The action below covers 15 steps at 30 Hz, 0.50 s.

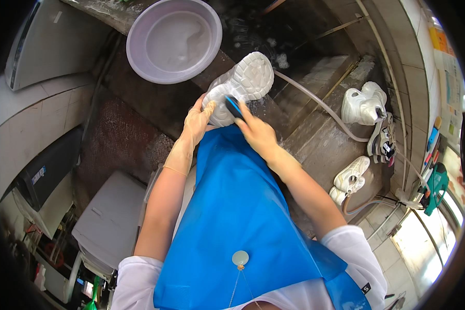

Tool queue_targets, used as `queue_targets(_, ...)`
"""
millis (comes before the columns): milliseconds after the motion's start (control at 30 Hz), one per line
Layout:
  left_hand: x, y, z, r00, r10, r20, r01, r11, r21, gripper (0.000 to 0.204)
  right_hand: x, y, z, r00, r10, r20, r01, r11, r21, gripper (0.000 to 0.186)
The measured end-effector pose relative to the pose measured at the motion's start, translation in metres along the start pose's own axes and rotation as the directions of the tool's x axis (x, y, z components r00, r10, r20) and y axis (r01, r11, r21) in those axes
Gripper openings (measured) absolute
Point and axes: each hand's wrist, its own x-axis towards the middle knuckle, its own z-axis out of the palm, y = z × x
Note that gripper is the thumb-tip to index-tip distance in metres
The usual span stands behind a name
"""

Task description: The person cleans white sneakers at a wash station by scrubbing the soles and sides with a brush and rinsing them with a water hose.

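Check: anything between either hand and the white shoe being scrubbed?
Nothing visible. The left hand grips the white shoe directly by its side, sole up. The right hand presses a blue-handled brush against it; only that brush sits between.

White shoe [240, 85] sole-up, blue brush [233, 107] against its heel.

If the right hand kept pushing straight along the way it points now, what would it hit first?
The right hand points up and left, holding a blue brush against the white shoe. Going on, it would press into that shoe first; beyond lies the pale basin, though depth is hard to judge.
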Motion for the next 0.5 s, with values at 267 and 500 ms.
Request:
queue_targets(267,-0.004,-0.014,-0.014,0.995,0.062,0.084,-0.055,0.995,-0.078,0.063,-0.034,0.003,-0.024,0.984,0.074,0.163,-0.041,0.979,-0.201,0.060)
queue_targets(500,0.000,-0.015,-0.018,0.996,0.073,0.058,-0.071,0.997,-0.036,0.054,0.005,-0.022,0.024,0.978,-0.196,-0.069,0.187,0.976,-0.115,0.055)
